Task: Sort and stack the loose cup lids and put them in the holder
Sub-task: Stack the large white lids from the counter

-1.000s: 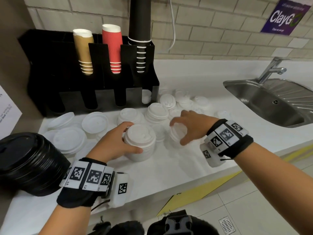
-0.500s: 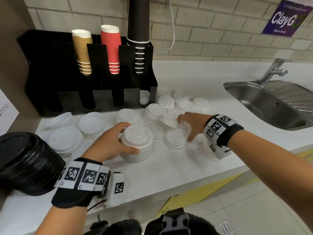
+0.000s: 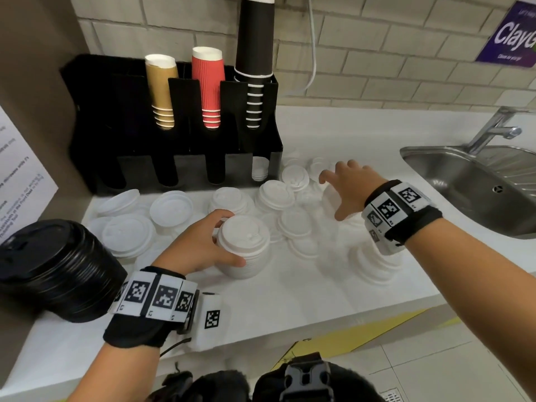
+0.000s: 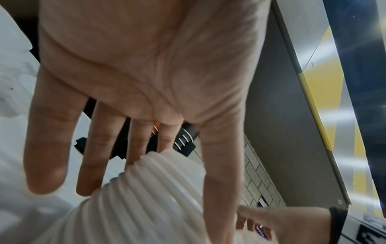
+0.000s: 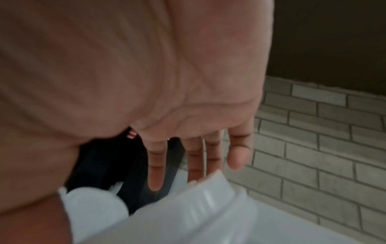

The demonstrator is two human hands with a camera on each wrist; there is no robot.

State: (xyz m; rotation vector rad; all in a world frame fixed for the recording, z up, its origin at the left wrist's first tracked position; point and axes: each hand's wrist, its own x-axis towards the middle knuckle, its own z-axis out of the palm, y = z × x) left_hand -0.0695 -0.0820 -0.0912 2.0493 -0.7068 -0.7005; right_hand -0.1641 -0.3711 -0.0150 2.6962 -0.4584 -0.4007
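My left hand [image 3: 232, 239] grips a tall stack of white lids [image 3: 246, 256] standing on the white counter [image 3: 290, 291], thumb in front and fingers behind; the left wrist view shows the stack's ribbed side [image 4: 150, 198]. Loose white lids [image 3: 294, 223] and short lid piles [image 3: 275, 195] lie scattered between this stack and the black holder [image 3: 116, 126]. My right hand [image 3: 333, 195] hovers with spread fingers over lids at the back right and holds nothing. A blurred white lid [image 5: 188, 206] lies under its fingers. White lids [image 3: 259, 169] show in the holder's rightmost lower slot.
The holder carries gold [image 3: 161, 91], red [image 3: 208, 88] and black cup stacks [image 3: 253, 62]. A big stack of black lids [image 3: 49, 268] lies at the left front. A steel sink [image 3: 478, 181] with a tap [image 3: 496, 129] is on the right. Flatter white lids [image 3: 127, 233] lie at the left.
My right hand left the lids beside the held stack and moved back and to the right, its fingers now spread. The left hand has kept its grip on the stack.
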